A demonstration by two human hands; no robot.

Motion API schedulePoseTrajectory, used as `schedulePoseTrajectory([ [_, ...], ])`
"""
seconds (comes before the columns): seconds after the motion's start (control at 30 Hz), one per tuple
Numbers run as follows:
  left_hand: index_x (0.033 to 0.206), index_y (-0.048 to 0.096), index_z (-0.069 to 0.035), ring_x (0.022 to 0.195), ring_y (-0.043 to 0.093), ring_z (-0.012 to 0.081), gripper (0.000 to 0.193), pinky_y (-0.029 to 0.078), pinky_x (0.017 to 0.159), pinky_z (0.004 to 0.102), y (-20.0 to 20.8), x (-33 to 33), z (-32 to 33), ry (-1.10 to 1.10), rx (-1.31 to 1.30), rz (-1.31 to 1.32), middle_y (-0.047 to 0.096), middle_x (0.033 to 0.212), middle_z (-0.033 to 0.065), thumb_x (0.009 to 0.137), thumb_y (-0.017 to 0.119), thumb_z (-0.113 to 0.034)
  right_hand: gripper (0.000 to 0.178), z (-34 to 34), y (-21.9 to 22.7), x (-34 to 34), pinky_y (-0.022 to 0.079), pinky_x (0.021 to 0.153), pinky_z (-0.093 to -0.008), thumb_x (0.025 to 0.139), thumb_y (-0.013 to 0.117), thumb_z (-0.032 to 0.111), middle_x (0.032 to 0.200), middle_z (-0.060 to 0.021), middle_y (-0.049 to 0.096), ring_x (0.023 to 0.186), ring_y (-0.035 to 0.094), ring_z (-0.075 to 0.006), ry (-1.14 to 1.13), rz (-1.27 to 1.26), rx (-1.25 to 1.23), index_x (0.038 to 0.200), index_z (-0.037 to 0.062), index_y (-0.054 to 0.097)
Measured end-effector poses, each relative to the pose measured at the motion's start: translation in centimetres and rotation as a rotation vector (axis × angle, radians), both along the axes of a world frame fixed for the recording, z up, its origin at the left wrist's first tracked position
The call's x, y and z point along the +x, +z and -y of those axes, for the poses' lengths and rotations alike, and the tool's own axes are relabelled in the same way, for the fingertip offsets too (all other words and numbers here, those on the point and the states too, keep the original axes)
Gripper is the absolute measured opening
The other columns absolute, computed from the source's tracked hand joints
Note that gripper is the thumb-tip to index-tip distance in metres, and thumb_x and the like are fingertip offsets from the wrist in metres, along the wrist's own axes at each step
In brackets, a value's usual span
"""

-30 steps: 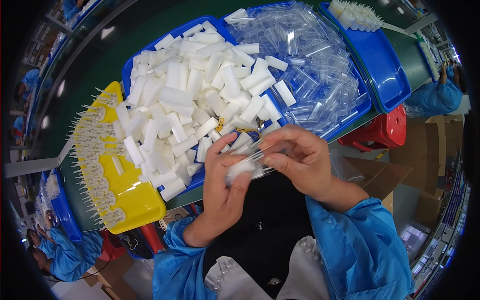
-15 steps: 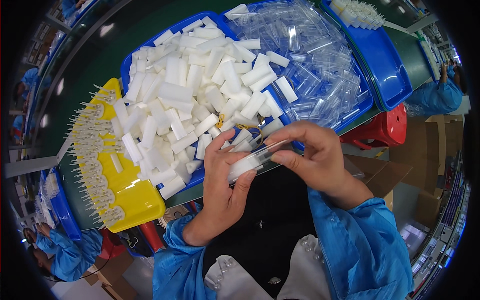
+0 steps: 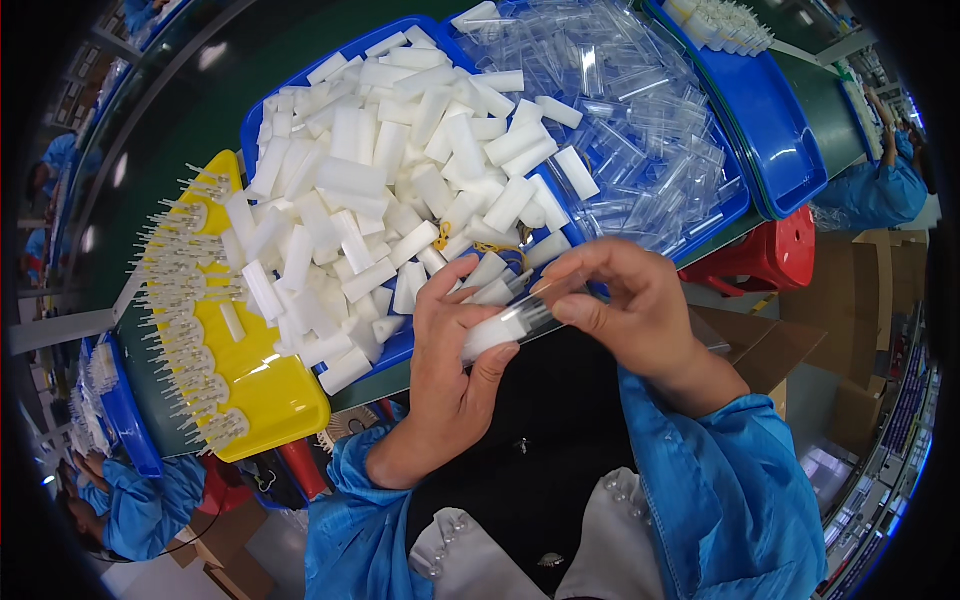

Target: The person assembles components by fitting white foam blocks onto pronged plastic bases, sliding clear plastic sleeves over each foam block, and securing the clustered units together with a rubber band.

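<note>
Between my hands, in front of the trays, is a white block (image 3: 490,337), seemingly foam, lined up with a clear plastic sleeve (image 3: 538,309). My left hand (image 3: 447,365) grips the white block, thumb on the near side and fingers on the far side. With thumb and forefinger, my right hand (image 3: 625,305) pinches the sleeve's other end. White shows at the sleeve's left end, and small pale prongs show within the clear part. How far one sits inside the other is hard to tell.
A blue tray (image 3: 252,125) heaped with white blocks lies ahead, beside another blue tray (image 3: 742,203) of clear sleeves. On the left, a yellow tray (image 3: 285,410) carries several pronged white pieces (image 3: 190,300). A red stool (image 3: 775,255) and cardboard boxes (image 3: 830,300) stand right.
My right hand has shifted slightly right, and the sleeve tilts up more steeply. More clear plastic shows between my hands. My left hand stays nearly in place, still gripping the block.
</note>
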State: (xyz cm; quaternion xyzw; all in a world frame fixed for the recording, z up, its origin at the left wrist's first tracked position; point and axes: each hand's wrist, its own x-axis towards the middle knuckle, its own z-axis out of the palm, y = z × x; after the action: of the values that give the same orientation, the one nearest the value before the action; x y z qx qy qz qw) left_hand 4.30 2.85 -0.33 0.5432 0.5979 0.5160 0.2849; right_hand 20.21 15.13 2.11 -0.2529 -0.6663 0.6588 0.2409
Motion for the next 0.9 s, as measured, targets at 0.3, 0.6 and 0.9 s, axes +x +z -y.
schedulePoseTrajectory([
  [0.3,0.104,0.053,-0.001,0.117,0.043,0.0371,0.024,0.038,0.094,0.0418,0.2,-0.3,0.1,0.006,0.002,-0.042,0.039,0.127,0.0266,0.084,0.062,-0.011,0.024,0.3,0.8,-0.5,0.046,0.081,-0.028,0.076,0.07,0.0,0.094,-0.0122,0.064,0.088,0.061,-0.0166,-0.021,-0.085,-0.313,0.098,-0.0035,0.062],
  [0.6,0.118,0.043,-0.002,0.122,0.039,0.0332,0.054,0.033,0.099,0.0406,-0.7,-0.1,0.4,0.036,0.068,-0.074,0.028,0.137,0.0252,0.08,0.067,-0.034,0.022,0.2,0.6,0.0,0.043,0.079,-0.0291,0.073,0.075,0.01,0.087,-0.0066,0.067,0.083,0.065,-0.0178,-0.049,0.06,0.386,0.093,0.0053,0.067],
  [0.9,0.141,-0.006,-0.004,0.119,0.039,0.0395,0.13,0.04,0.091,0.0452,-2.3,0.6,-0.1,0.037,0.376,-0.056,0.018,0.139,0.032,0.058,0.074,-0.063,0.025,0.8,-0.4,-0.2,0.041,0.078,-0.0303,0.067,0.079,0.011,0.081,-0.0032,0.064,0.086,0.058,-0.0175,0.014,0.024,0.271,0.09,0.0083,0.07],
])
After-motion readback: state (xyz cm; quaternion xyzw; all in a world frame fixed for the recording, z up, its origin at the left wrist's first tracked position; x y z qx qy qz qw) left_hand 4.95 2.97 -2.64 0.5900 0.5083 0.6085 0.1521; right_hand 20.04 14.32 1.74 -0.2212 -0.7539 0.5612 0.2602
